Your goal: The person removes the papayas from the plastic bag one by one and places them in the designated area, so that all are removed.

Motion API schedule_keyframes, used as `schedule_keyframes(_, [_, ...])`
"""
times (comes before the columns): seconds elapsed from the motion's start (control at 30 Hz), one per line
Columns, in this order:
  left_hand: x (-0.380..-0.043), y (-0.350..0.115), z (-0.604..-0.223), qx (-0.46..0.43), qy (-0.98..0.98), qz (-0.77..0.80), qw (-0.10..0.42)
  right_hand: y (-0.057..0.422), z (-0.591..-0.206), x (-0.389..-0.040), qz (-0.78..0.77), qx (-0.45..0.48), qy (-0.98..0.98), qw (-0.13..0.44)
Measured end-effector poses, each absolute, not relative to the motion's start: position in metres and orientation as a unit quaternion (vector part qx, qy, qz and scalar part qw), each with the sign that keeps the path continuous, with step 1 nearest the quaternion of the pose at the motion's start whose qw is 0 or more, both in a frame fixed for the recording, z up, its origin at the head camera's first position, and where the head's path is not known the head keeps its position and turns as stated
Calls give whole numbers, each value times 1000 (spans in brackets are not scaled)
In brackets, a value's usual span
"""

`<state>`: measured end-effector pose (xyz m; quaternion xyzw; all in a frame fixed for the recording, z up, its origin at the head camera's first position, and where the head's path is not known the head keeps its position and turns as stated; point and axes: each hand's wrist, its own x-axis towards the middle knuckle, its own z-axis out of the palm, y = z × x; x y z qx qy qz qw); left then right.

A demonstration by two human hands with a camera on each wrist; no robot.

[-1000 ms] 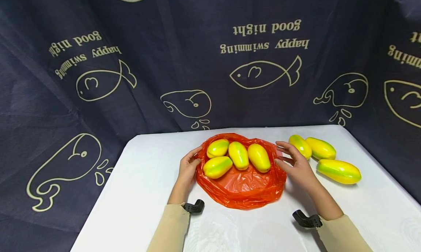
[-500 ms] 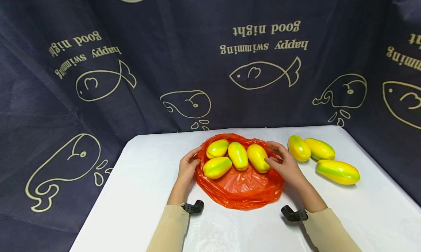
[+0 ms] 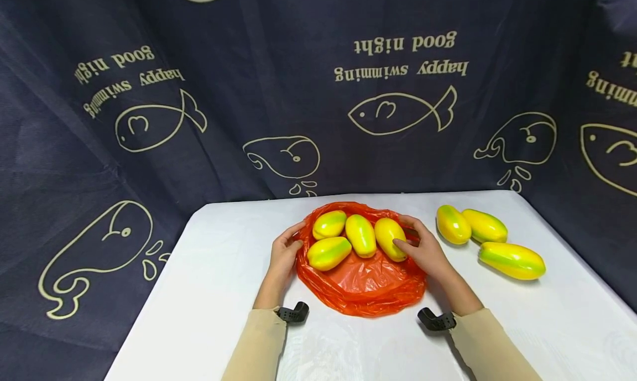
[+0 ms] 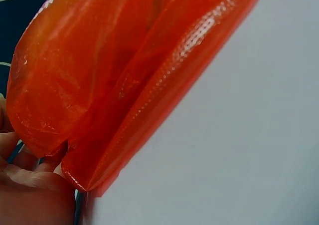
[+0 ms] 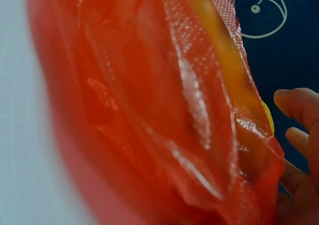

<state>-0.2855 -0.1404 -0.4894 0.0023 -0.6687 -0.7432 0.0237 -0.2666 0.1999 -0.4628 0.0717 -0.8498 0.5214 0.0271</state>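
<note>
A red plastic bag (image 3: pixel 365 303) lies spread wide on the white table, and several papayas rest in its back half. My left hand (image 3: pixel 283 254) is at the bag's left rim, fingers and thumb loosely bent against the plastic. In the left wrist view the left fingers (image 4: pixel 25 162) touch a fold of the bag (image 4: pixel 114 75). My right hand (image 3: pixel 427 254) is at the right rim, its thumb over the rightmost papaya (image 3: pixel 389 234) in the head view. The right wrist view shows the right thumb and fingers (image 5: pixel 299 108) spread beside the bag (image 5: pixel 144 110); contact there is unclear.
Outside the bag, three more papayas lie on the right of the table: one upright-lying papaya (image 3: pixel 453 224), one behind it (image 3: pixel 485 225) and one nearer papaya (image 3: pixel 512 260). A dark printed curtain (image 3: pixel 278 77) hangs behind the white table (image 3: pixel 209 292).
My right hand has moved left from beside the bag to its right rim and the rightmost papaya, nudging the plastic inward. The left hand has stayed in place.
</note>
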Motion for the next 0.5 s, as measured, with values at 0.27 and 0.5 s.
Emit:
schedule_keyframes(0.27, [-287,-141,-490,-2,-673,-740,23,196,-468,-270,510,56,-858,15])
schedule_keyframes(0.5, [-287,-140,-490,-2,-668,-743,22,191,-469,-270,504,43,-863,4])
